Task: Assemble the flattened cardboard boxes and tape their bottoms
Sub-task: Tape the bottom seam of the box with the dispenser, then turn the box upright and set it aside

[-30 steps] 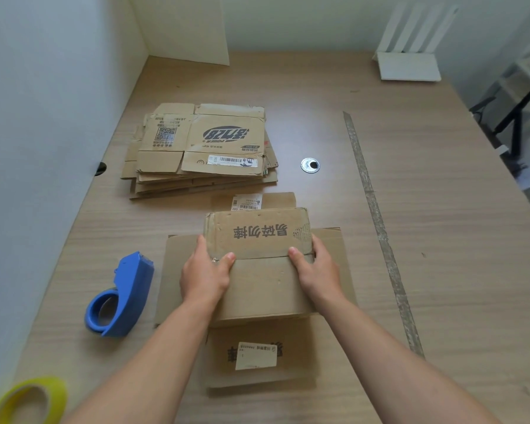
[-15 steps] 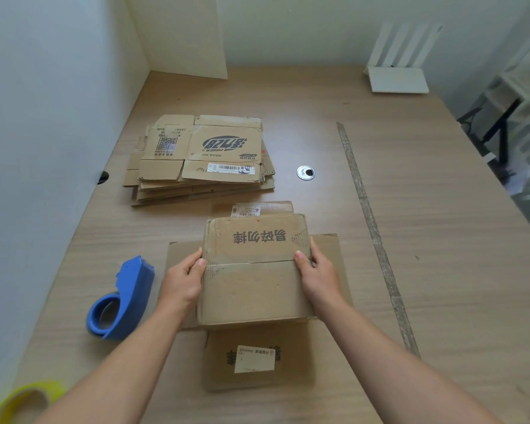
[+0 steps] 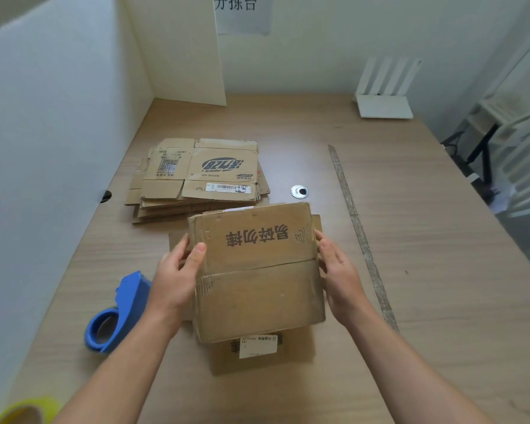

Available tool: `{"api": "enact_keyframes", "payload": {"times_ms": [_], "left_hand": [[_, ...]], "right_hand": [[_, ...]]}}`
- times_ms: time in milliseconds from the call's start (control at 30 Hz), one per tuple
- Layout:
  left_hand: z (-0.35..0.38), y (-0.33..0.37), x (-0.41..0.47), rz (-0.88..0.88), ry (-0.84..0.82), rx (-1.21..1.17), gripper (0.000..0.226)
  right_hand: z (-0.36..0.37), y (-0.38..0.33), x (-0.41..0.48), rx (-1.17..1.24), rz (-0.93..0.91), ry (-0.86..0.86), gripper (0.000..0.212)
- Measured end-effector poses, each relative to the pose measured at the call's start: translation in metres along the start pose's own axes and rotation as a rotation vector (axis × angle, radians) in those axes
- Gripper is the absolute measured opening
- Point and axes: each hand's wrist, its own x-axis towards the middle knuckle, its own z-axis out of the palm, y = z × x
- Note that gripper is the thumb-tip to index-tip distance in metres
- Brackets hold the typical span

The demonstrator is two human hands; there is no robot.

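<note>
1. We hold a brown box (image 3: pixel 257 270) between both hands over the middle of the desk (image 3: pixel 441 301). Its broad closed face is turned up toward us, and the black print on that face reads upside down.
2. The left hand (image 3: pixel 175 283) has its grip on the box's left edge. The thumb lies on the top face and the fingers (image 3: pixel 181 246) reach round the side.
3. The right hand (image 3: pixel 340 276) lies flat against the right side with its fingers about straight. It presses the box and does not curl round it.
4. A seam runs across the box's face from hand to hand.
5. Under the box a flat carton (image 3: pixel 288 356) lies on the desk, and a white label (image 3: pixel 257 347) on it shows at the box's near edge. We cannot tell whether the box touches it.
6. A stack (image 3: pixel 196 179) of flattened boxes lies just beyond, toward the left, with printed sides up.
7. A blue dispenser (image 3: pixel 120 310) stands on the desk just left of the left wrist.
8. A yellow roll (image 3: pixel 25 411) shows at the bottom left corner, partly cut off.
9. A metal grommet (image 3: pixel 299 191) sits in the desk right of the stack. Farther right a worn strip (image 3: pixel 361 240) runs down the desk.
10. A white router (image 3: pixel 383 105) stands at the far right, and a paper sign (image 3: pixel 242 13) hangs on the back wall.
</note>
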Motion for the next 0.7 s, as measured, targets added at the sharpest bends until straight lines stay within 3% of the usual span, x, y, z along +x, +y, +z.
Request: {"api": "enact_keyframes", "payload": {"times_ms": [100,200,367,467,533,633,700], "left_hand": [[0.000,0.018,-0.002,0.057,0.022,-0.078,0.058],[0.001,0.034,-0.006,0.126,0.006,-0.133,0.062],[0.001,0.044,-0.008,0.132,0.008,-0.141,0.061],[0.005,0.052,-0.009,0.109,-0.023,-0.123,0.075],[0.008,0.058,-0.010,0.114,-0.054,-0.091,0.065],[0.006,0.062,-0.010,0.113,-0.089,-0.084,0.023],[0.001,0.062,-0.010,0.109,-0.120,-0.098,0.024]], "right_hand": [[-0.003,-0.028,-0.002,0.080,0.013,-0.005,0.046],[-0.006,-0.049,-0.003,0.133,0.073,-0.015,0.060],[-0.013,-0.063,-0.004,0.166,0.100,-0.057,0.057],[-0.014,-0.064,-0.006,0.164,0.093,-0.110,0.053],[-0.014,-0.065,-0.007,0.185,0.088,-0.128,0.049],[-0.017,-0.068,-0.005,0.182,0.092,-0.158,0.035],[-0.021,-0.069,-0.004,0.168,0.091,-0.192,0.032]]}}
